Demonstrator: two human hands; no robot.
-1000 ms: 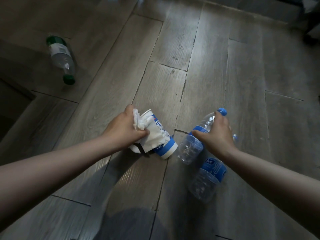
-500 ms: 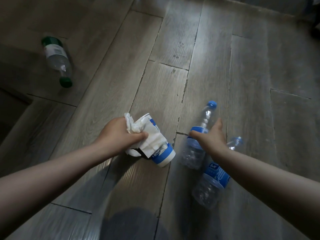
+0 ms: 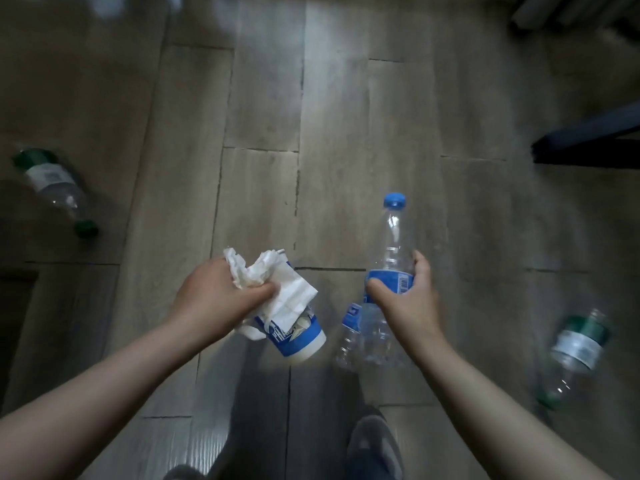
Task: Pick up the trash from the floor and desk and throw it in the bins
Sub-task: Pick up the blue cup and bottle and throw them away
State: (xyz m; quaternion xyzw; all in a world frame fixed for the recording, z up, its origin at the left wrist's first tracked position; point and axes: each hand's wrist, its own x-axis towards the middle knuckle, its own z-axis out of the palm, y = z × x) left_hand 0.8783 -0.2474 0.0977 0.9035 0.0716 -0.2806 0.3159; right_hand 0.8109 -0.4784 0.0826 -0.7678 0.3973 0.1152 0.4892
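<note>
Head view: the left hand [image 3: 214, 299] has its grip closed tight round a crumpled tissue [image 3: 273, 285] and a blue-and-white cup [image 3: 298, 337] together. The cup is tilted, its white end toward the person, held up off the floor [image 3: 332, 133].

Just right of the cup, the right hand [image 3: 405, 299] wraps thumb and fingers round the blue label of a clear bottle [image 3: 393, 237], its blue cap pointing away.

Between the cup and that wrist there's a second bottle [image 3: 349, 334], partly hidden; I can't tell whether it is held or lying down.

Well left of the cup and farther off, a green bottle [image 3: 55, 188] lies on the planks. Well right of the cup lies another green bottle [image 3: 575, 355], blurred. Nearer the person than the cup, a grey shoe [image 3: 374, 448].
</note>
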